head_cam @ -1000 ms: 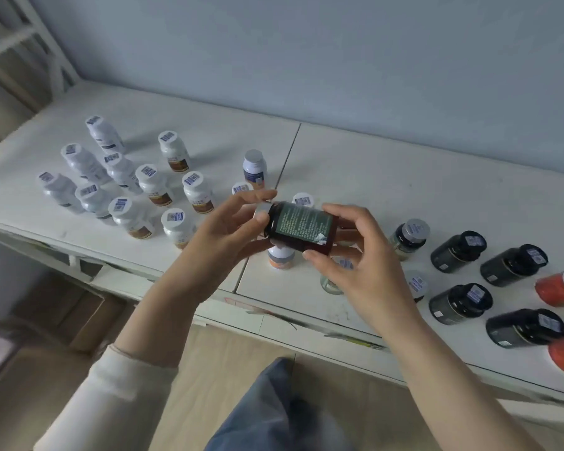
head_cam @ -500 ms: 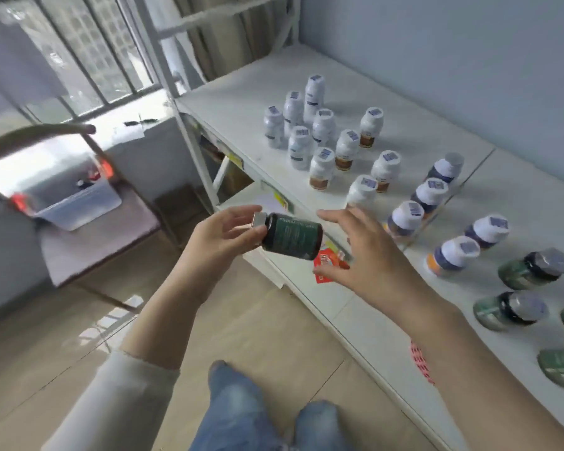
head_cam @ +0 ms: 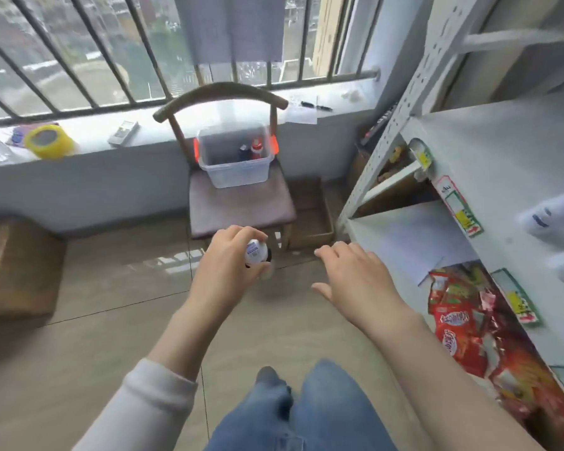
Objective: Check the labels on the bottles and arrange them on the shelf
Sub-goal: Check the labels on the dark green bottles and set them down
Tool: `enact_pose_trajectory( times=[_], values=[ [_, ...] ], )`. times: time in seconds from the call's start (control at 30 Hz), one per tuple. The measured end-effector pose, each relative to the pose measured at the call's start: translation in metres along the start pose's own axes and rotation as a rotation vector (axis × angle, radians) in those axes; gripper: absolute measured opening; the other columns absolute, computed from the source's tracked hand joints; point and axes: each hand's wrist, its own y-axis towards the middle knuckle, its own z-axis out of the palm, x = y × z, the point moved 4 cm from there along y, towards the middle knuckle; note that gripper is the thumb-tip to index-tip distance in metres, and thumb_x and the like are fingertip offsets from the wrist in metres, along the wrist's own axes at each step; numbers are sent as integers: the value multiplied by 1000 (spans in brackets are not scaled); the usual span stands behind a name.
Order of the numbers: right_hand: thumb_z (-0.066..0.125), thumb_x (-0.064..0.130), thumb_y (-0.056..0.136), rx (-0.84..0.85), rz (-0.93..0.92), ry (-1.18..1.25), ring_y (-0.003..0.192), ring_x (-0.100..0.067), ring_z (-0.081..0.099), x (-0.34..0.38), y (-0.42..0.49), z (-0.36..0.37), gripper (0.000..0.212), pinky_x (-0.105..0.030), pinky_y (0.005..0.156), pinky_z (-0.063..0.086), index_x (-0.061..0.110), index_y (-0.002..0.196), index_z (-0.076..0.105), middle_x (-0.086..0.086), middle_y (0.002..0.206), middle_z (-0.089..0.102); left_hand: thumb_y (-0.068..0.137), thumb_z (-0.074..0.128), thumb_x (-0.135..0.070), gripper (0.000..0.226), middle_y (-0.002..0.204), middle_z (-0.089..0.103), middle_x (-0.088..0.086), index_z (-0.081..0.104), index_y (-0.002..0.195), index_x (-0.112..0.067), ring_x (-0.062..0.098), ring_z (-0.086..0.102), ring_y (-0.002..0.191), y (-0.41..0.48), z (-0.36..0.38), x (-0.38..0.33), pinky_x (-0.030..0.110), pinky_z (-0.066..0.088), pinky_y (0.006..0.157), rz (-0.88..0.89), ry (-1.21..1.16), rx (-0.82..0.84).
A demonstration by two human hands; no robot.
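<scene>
The white shelf (head_cam: 502, 164) stood on my right, with blurred white bottles (head_cam: 554, 216) on its board at the frame's edge. Ahead, a chair (head_cam: 241, 209) sat below the barred window, a clear bin (head_cam: 235, 175) on its seat and two small bottles (head_cam: 251, 151) inside. My right hand (head_cam: 355, 271) hung open near the shelf's corner, palm down, fingers spread and loose, touching nothing. My left hand (head_cam: 228, 271) was curled round the bottle (head_cam: 256, 252), holding it over the floor before the chair, its stickered white cap facing me.
</scene>
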Motion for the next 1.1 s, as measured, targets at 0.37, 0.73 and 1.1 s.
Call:
enact_pose_trajectory(
  times=[0.37, 0.73, 1.1],
  values=[
    [84, 34, 59, 3, -58, -41, 73, -32, 63, 9, 232, 0, 43, -33, 58, 49, 11, 90, 67, -7, 79, 65, 75, 75, -22, 35, 109, 58, -4, 60, 106, -18, 18, 47, 102, 179, -4, 111, 25, 42, 78, -193, 10, -29],
    [60, 35, 86, 180, -69, -54, 112, -31, 50, -10, 490, 15, 44, -40, 87, 43, 11, 122, 54, -11, 121, 56, 80, 69, -22, 37, 119, 53, -2, 55, 113, -17, 16, 40, 113, 418, 50, 204, 23, 37, 83, -356, -50, 72],
    [59, 38, 87, 212, -23, 10, 121, -26, 49, -25, 629, 114, 46, -35, 92, 45, 17, 128, 51, -6, 131, 53, 83, 67, -18, 38, 124, 45, 7, 50, 117, -13, 22, 42, 114, 553, 176, 340, 29, 45, 81, -435, 101, 212]
  ],
)
